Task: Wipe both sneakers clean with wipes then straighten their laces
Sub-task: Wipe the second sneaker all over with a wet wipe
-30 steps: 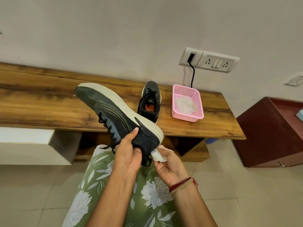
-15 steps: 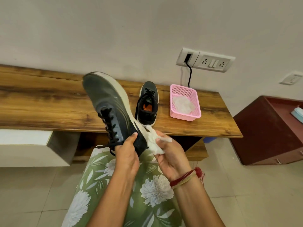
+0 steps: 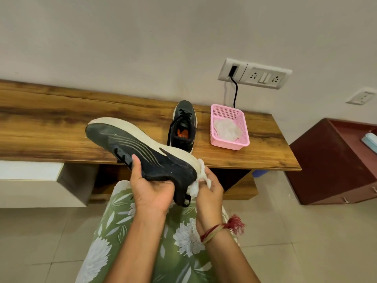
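From the head camera, a long wooden bench point(image 3: 61, 127) runs along the wall; on it a second sneaker point(image 3: 183, 125) stands upright, toe toward the wall and opening toward the camera, and just to its right, apart from it, sits a pink basket point(image 3: 230, 142) with crumpled white wipes point(image 3: 226, 129) inside; above the basket a switchboard point(image 3: 255, 74) holds a black cable point(image 3: 235, 92) that drops behind the basket rim; a dark red cabinet point(image 3: 334, 160) stands to the right on the tiled floor.

The held sneaker point(image 3: 142, 150) is raised in front of the bench edge, above a lap in green floral cloth point(image 3: 183, 237), and covers part of the second sneaker's heel; its long axis runs from upper left to lower right, toe at the upper left, heel by the hands, pale sole turned up and away, dark side facing the camera.

The left hand point(image 3: 151, 190) is closed around the sneaker's collar from below, thumb up against the side; the right hand point(image 3: 208, 187) pinches a bunched white wipe point(image 3: 199, 180) against the heel; a red thread point(image 3: 222, 227) circles that wrist.

The held sneaker's laces are mostly hidden behind the left thumb; what the right fingers do under the wipe is hard to make out.
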### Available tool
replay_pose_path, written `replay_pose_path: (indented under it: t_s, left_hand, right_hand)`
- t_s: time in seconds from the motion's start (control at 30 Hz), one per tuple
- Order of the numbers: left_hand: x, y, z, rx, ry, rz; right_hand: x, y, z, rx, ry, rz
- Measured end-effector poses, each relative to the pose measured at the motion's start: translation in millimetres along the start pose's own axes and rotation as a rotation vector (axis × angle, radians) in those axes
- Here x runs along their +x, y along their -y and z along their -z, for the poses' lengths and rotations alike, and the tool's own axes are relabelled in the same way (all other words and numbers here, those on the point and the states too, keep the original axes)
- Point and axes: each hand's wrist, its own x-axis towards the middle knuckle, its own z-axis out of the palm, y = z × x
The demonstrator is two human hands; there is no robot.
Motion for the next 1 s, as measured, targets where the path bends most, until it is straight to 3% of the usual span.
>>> replay_pose_path:
  t_s: [0.33, 0.5, 0.63, 0.7, 0.77, 0.83, 0.9, 1.0]
  left_hand:
    - [4, 11, -3, 0.035, 0.033, 0.045]
    - [-2, 24, 6, 0.194, -0.063, 0.121]
    - [-1, 25, 10, 0.274, -0.061, 0.084]
    - [0, 24, 10, 0.289, -0.051, 0.105]
    - [1, 19, 8, 0.262, -0.039, 0.127]
    - [3, 13, 6, 0.254, -0.042, 0.126]
    - [4, 12, 6, 0.269, -0.072, 0.121]
    - [2, 18, 7, 0.275, -0.09, 0.155]
  right_hand:
    - [-14, 10, -3, -0.145, -0.111, 0.244]
    - [-14, 8, -11, -0.487, 0.053, 0.286]
    - [-8, 23, -9, -0.777, 0.218, 0.341]
    - [-5, 33, -10, -0.664, 0.287, 0.358]
    - [-4, 43, -5, -0.338, 0.349, 0.294]
    - [8, 47, 12, -0.155, 0.174, 0.264]
    - [22, 41, 32, -0.164, -0.052, 0.323]
    - [22, 21, 41, -0.349, 0.015, 0.413]
